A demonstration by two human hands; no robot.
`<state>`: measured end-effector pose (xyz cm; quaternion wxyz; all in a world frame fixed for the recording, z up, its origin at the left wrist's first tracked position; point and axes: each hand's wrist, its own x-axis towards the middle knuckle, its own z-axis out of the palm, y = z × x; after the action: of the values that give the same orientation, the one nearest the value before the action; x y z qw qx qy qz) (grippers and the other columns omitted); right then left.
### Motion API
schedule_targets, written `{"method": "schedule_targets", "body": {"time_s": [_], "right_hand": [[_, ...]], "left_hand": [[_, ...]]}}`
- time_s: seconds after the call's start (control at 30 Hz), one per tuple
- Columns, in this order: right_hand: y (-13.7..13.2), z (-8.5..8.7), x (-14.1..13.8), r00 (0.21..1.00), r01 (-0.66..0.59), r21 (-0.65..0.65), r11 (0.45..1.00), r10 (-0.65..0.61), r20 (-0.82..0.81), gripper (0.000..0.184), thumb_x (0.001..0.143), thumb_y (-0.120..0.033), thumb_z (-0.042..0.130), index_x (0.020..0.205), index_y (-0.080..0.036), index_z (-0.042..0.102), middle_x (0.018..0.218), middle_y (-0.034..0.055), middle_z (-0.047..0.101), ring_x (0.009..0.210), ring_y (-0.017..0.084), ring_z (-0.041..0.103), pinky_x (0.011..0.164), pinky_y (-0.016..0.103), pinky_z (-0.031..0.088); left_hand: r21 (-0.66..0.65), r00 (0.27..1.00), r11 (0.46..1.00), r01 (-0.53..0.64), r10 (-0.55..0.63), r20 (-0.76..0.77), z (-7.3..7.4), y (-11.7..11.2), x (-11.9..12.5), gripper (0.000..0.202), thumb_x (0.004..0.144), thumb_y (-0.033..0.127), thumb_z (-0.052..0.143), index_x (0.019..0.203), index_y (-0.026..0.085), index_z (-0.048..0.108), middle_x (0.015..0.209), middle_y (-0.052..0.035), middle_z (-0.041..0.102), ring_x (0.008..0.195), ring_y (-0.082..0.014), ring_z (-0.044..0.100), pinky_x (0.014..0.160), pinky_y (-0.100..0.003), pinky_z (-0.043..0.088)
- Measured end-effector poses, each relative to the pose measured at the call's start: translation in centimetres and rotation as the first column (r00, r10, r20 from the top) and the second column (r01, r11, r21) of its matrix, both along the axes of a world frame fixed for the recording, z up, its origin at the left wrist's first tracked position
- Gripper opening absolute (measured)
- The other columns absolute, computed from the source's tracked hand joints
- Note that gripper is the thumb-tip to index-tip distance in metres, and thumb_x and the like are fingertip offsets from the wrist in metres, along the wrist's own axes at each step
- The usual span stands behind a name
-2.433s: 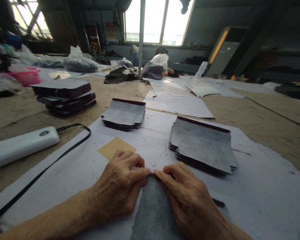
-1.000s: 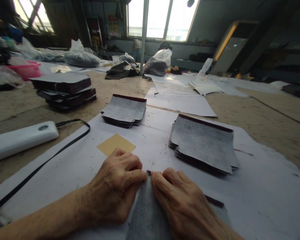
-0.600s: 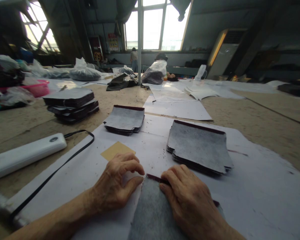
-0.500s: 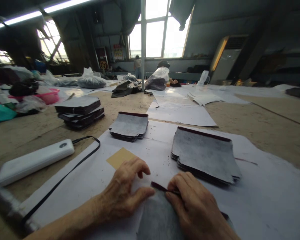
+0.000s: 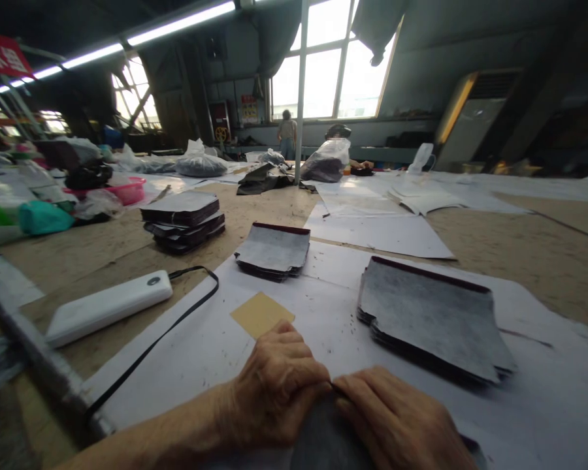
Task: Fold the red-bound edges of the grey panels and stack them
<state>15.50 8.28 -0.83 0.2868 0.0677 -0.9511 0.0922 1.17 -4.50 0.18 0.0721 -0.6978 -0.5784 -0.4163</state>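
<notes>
A grey-faced piece of sheet material (image 5: 329, 434) lies at the bottom of the view, its upper edge between my two hands. My left hand (image 5: 281, 385) is closed, thumb and fingers pinching that edge. Close beside it, my right hand (image 5: 396, 414) pinches the same edge, fingertips nearly touching the left ones. Much of the piece is hidden under the hands. To the right sits a larger stack of similar grey pieces (image 5: 431, 313) with a dark folded edge along the top. Farther off is a smaller stack (image 5: 273, 248). A tan square (image 5: 261, 314) lies just beyond my left hand.
White paper (image 5: 215, 365) covers the table under the work. At left lies a white oblong device (image 5: 110, 305) with a black strap (image 5: 151, 346). Behind it stands a taller pile of dark-edged pieces (image 5: 182, 219). A pink basin (image 5: 127, 190) and a metal pole (image 5: 300, 98) are farther back.
My left hand has closed from an open curl onto the piece's upper edge, and the right has shifted beside it. The view has swung left, so the surroundings appear farther right.
</notes>
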Motion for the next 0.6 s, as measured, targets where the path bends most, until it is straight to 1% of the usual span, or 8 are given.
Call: {"method": "schedule_targets", "body": {"time_s": [0.07, 0.17, 0.27, 0.37, 0.43, 0.5, 0.6], "right_hand": [[0.2, 0.1, 0.0, 0.999, -0.017, -0.045, 0.999, 0.019, 0.033, 0.018, 0.087, -0.011, 0.038, 0.075, -0.017, 0.050, 0.067, 0.0017, 0.051, 0.060, 0.014, 0.049, 0.052, 0.025, 0.035], [1.0, 0.6, 0.2, 0.997, 0.019, -0.144, 0.989, -0.007, 0.080, 0.024, 0.089, -0.014, 0.037, 0.068, -0.017, 0.049, 0.062, 0.0001, 0.050, 0.056, 0.011, 0.047, 0.051, 0.024, 0.033], [2.4, 1.7, 0.7, 0.978, 0.101, -0.196, 0.975, -0.060, 0.202, 0.025, 0.088, -0.019, 0.042, 0.065, -0.017, 0.051, 0.060, -0.0020, 0.051, 0.053, 0.009, 0.047, 0.052, 0.022, 0.032], [3.9, 3.3, 1.4, 0.933, 0.187, -0.205, 0.961, -0.109, 0.344, 0.022, 0.085, -0.021, 0.049, 0.065, -0.017, 0.055, 0.060, -0.0030, 0.053, 0.055, 0.008, 0.049, 0.054, 0.021, 0.032], [4.7, 4.4, 1.9, 0.904, 0.224, -0.216, 0.951, -0.119, 0.411, 0.021, 0.084, -0.022, 0.051, 0.065, -0.017, 0.057, 0.060, -0.0031, 0.053, 0.056, 0.008, 0.049, 0.054, 0.020, 0.032], [5.2, 5.3, 2.4, 0.889, 0.232, -0.239, 0.943, -0.106, 0.445, 0.022, 0.084, -0.022, 0.051, 0.064, -0.016, 0.057, 0.058, -0.0034, 0.053, 0.056, 0.007, 0.047, 0.054, 0.019, 0.031], [6.0, 6.1, 2.9, 0.881, 0.258, -0.300, 0.918, -0.097, 0.462, 0.020, 0.082, -0.022, 0.051, 0.064, -0.016, 0.059, 0.055, -0.0042, 0.051, 0.052, 0.006, 0.044, 0.051, 0.018, 0.031]], "left_hand": [[0.012, 1.000, 1.000, 0.004, -0.003, -0.022, 0.1, 0.0, 0.1, 0.024, 0.086, 0.014, 0.039, 0.069, 0.011, 0.056, 0.057, -0.0024, 0.049, 0.055, -0.0149, 0.044, 0.061, -0.029, 0.029], [0.031, 1.000, 0.999, -0.020, 0.020, -0.001, 0.4, -0.1, -0.1, 0.022, 0.086, 0.012, 0.042, 0.070, 0.011, 0.057, 0.058, -0.0013, 0.048, 0.054, -0.0141, 0.043, 0.062, -0.029, 0.029], [0.036, 0.997, 0.998, -0.056, 0.054, 0.049, 0.6, -0.4, -0.5, 0.020, 0.087, 0.011, 0.046, 0.073, 0.011, 0.059, 0.060, -0.0002, 0.047, 0.057, -0.0137, 0.045, 0.064, -0.028, 0.030], [0.036, 0.993, 0.994, -0.099, 0.096, 0.065, 0.7, -0.7, -1.0, 0.016, 0.088, 0.011, 0.049, 0.077, 0.012, 0.060, 0.064, 0.0007, 0.049, 0.060, -0.0133, 0.047, 0.065, -0.026, 0.032], [0.027, 0.992, 0.993, -0.113, 0.112, 0.058, 0.6, -0.8, -1.4, 0.014, 0.089, 0.013, 0.051, 0.079, 0.014, 0.060, 0.066, 0.0014, 0.051, 0.062, -0.0131, 0.048, 0.066, -0.026, 0.034], [0.018, 0.992, 0.993, -0.118, 0.117, 0.055, 0.5, -0.9, -1.7, 0.014, 0.090, 0.015, 0.051, 0.080, 0.015, 0.061, 0.069, 0.0022, 0.052, 0.064, -0.0129, 0.049, 0.066, -0.024, 0.035], [0.018, 0.989, 0.992, -0.128, 0.127, 0.078, 0.3, -0.9, -1.9, 0.012, 0.091, 0.018, 0.052, 0.083, 0.019, 0.061, 0.073, 0.0037, 0.054, 0.067, -0.0124, 0.051, 0.065, -0.022, 0.037]]}}
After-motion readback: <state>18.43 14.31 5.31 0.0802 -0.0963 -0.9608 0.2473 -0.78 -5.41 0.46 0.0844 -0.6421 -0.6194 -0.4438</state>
